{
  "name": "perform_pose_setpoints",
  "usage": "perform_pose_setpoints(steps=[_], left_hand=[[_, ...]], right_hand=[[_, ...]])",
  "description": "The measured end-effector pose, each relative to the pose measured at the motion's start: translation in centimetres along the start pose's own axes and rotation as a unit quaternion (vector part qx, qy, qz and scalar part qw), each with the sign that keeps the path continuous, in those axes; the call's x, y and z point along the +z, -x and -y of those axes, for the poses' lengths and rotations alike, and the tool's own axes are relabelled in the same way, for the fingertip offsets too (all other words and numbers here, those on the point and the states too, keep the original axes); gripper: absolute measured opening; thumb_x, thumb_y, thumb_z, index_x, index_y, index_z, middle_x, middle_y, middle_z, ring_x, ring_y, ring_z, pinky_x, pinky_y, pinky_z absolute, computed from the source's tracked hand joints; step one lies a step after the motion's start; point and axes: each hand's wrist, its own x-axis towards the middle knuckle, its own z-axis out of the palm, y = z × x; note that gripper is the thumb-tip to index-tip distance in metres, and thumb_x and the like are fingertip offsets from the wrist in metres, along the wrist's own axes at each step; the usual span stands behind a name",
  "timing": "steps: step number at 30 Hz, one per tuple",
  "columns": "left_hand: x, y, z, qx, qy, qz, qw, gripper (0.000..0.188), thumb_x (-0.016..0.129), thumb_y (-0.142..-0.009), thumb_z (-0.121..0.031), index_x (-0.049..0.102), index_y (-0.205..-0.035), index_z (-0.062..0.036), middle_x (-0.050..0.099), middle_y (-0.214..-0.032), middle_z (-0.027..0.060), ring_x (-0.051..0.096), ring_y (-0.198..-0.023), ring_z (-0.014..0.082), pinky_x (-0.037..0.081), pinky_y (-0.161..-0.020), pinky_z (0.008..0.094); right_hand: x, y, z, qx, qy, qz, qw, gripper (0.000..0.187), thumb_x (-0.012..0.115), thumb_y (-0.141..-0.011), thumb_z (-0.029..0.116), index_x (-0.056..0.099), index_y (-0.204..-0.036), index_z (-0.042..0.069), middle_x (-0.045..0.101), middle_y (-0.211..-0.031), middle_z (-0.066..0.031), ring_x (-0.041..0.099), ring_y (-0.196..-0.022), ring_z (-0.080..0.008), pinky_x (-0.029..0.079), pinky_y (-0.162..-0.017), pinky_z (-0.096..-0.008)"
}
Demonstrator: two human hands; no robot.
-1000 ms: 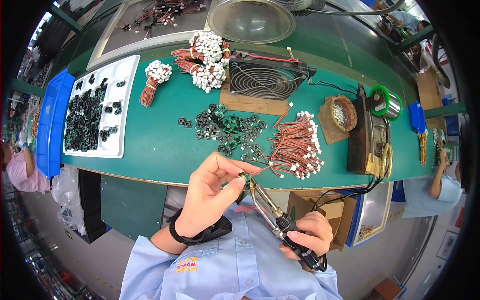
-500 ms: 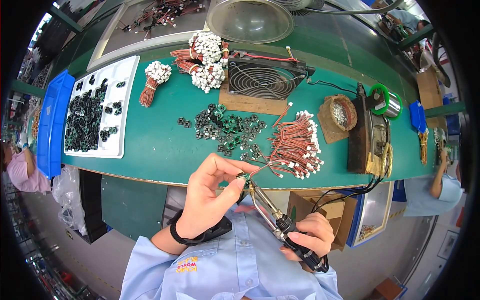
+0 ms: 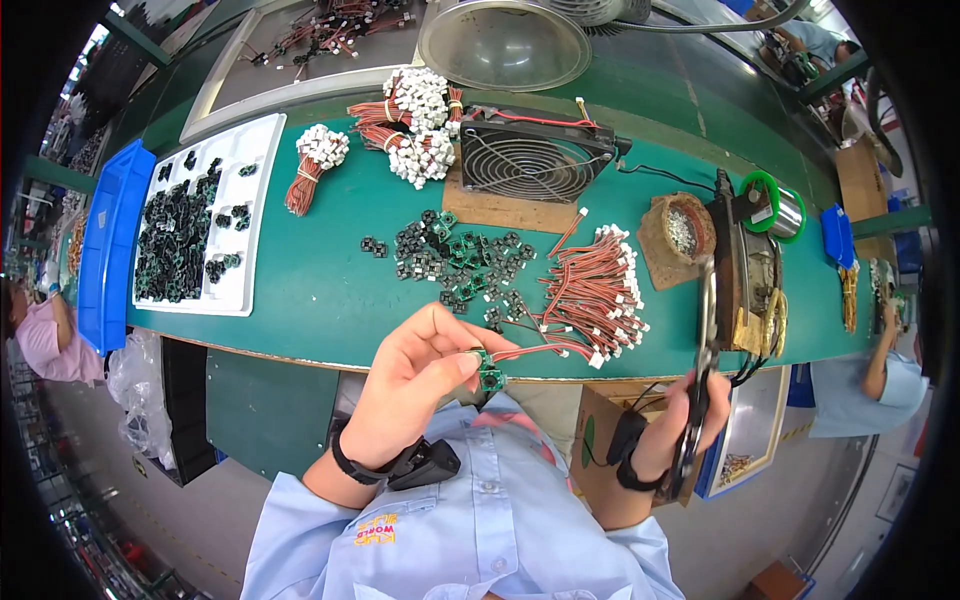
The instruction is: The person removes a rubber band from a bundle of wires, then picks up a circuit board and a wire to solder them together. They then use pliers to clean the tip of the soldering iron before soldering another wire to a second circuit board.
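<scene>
Circuit board: the small green circuit board sits at the fingertips of the left hand, on that hand's right side, by the near edge of the desk; the right hand is well apart from it.
Left hand: the left hand is narrowed to a pinch, thumb and fingers closed on the board.
Right hand: the right hand is wrapped around a soldering iron, blurred and held roughly upright, its metal end pointing away from the person.
Wire lead: a red wire lead runs from the board rightward to the pile of leads; whether it is joined to the board cannot be told.
Lead pile: white-tipped wire leads lie fanned out beyond the board and to its right, between the two hands.
Board pile: loose small boards lie just left of the leads, beyond the left hand.
Iron's surroundings: a round cup of silvery bits and a dark soldering station stand near the iron's upper end; whether it touches either is unclear.
Solder spool: a green-rimmed spool is beside the station.
</scene>
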Motion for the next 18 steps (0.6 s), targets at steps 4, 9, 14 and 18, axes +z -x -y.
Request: perform_pose_setpoints(steps=[4, 9, 14, 18], left_hand=[[-0.3, -0.1, -0.2, -0.018, 0.057, 0.032, 0.998, 0.009, 0.055, -0.081, -0.007, 0.047, -0.085, -0.0047, 0.062, -0.095, 0.018, 0.058, -0.089, 0.0193, 0.045, -0.075, 0.0275], [-0.3, 0.1, -0.1, -0.014, 0.067, 0.029, 0.997, 0.009, 0.055, -0.081, -0.007, 0.048, -0.084, -0.004, 0.062, -0.094, 0.0169, 0.058, -0.09, 0.0187, 0.044, -0.074, 0.0254], [-1.3, 0.2, -0.2, 0.074, -0.021, -0.062, 0.995, 0.008, 0.054, -0.082, -0.006, 0.047, -0.085, -0.0035, 0.061, -0.096, 0.0169, 0.057, -0.087, 0.0162, 0.043, -0.072, 0.0232], [-2.3, 0.4, 0.2, 0.117, -0.065, -0.091, 0.987, 0.007, 0.053, -0.084, -0.005, 0.047, -0.086, -0.0028, 0.062, -0.098, 0.0175, 0.056, -0.084, 0.0137, 0.043, -0.071, 0.0236]], right_hand=[[1.0, -1.8, -3.3, 0.062, 0.157, 0.088, 0.982, 0.032, 0.06, -0.08, 0.0, 0.054, -0.112, 0.002, 0.052, -0.096, -0.0095, 0.052, -0.082, -0.0156, 0.043, -0.074, -0.0275], [1.0, -1.1, -3.5, 0.078, 0.119, 0.012, 0.99, 0.031, 0.058, -0.081, -0.003, 0.055, -0.111, 0.001, 0.055, -0.102, -0.0103, 0.054, -0.089, -0.0164, 0.042, -0.081, -0.025], [1.0, 0.4, -1.2, 0.135, 0.048, 0.097, 0.985, 0.023, 0.058, -0.08, -0.004, 0.058, -0.102, 0.0, 0.062, -0.097, -0.012, 0.058, -0.089, -0.0171, 0.045, -0.079, -0.0254], [4.5, 2.7, -0.7, -0.026, 0.044, 0.208, 0.977, 0.024, 0.063, -0.069, -0.005, 0.058, -0.091, 0.004, 0.062, -0.082, -0.0118, 0.059, -0.076, -0.022, 0.046, -0.065, -0.0315]])
